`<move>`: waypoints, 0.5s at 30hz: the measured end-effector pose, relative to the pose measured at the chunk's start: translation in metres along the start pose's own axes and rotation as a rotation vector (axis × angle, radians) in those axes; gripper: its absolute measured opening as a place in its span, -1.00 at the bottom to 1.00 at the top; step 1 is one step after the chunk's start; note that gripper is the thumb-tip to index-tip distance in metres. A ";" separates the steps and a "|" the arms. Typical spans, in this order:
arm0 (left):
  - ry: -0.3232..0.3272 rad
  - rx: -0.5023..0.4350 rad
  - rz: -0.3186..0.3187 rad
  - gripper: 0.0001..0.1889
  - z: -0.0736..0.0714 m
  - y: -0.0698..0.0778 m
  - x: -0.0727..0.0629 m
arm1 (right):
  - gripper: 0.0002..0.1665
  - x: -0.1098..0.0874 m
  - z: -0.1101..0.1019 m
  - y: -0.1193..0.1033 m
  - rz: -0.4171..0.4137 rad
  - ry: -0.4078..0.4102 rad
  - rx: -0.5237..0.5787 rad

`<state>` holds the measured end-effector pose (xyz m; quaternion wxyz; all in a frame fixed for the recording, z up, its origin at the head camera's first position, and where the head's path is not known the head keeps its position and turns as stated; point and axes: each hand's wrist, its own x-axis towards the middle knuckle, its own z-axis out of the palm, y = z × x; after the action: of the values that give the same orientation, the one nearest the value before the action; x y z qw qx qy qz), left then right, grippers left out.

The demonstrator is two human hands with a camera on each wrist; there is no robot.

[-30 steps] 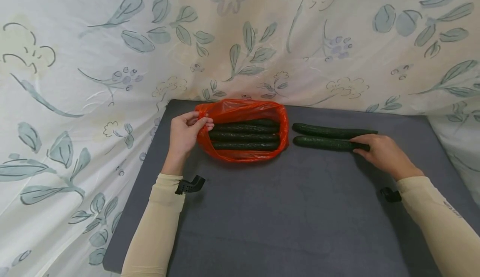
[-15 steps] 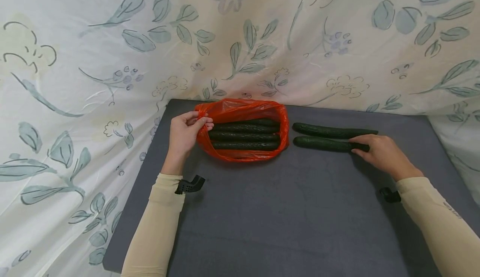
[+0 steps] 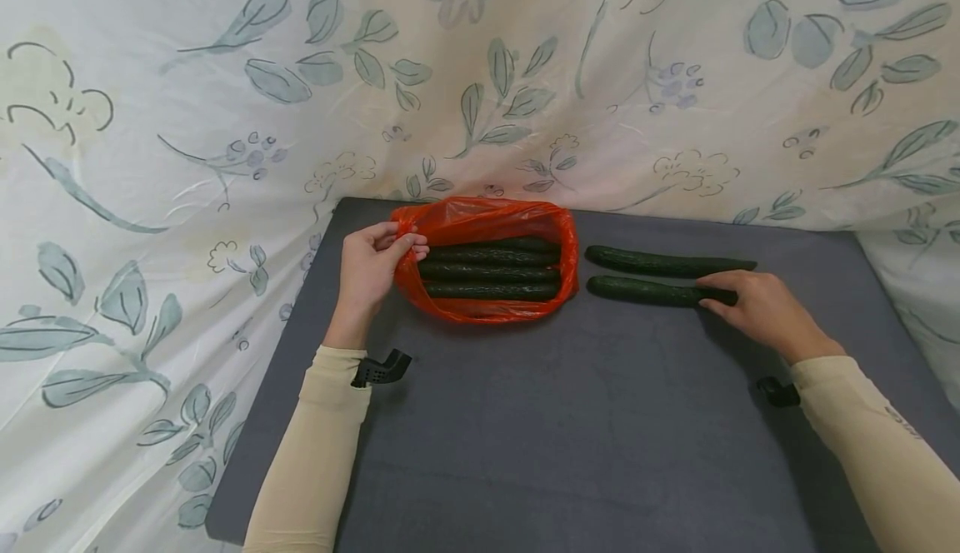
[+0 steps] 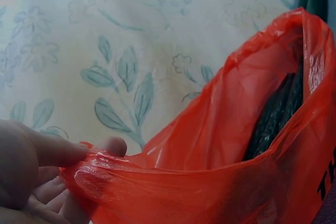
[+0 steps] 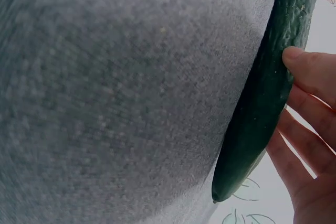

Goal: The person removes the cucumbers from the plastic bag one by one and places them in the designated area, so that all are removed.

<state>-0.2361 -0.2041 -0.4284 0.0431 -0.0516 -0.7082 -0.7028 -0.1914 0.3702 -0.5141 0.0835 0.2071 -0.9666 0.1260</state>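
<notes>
Here, floral cloth (image 3: 480, 78) backs a grey table (image 3: 570, 420); hands (image 3: 367, 266) (image 3: 768, 311), apart, grip bag (image 3: 487, 312) and cucumber (image 3: 641, 291).

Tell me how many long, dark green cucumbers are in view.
5: three cucumbers in the red plastic bag, one on the grey table beside it, one nearer, held by the right hand. More may be hidden inside the bag.
</notes>
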 end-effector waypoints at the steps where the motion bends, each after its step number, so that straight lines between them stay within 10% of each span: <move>1: 0.000 0.001 -0.001 -0.66 0.000 0.000 0.000 | -0.54 0.000 -0.001 0.000 0.008 -0.007 0.001; 15: 0.008 0.018 -0.007 -0.65 0.001 0.001 0.000 | -0.53 0.003 -0.004 -0.005 0.105 -0.124 0.049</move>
<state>-0.2361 -0.2031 -0.4278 0.0438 -0.0459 -0.7146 -0.6967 -0.1911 0.3661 -0.5084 0.0119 0.1656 -0.9760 0.1409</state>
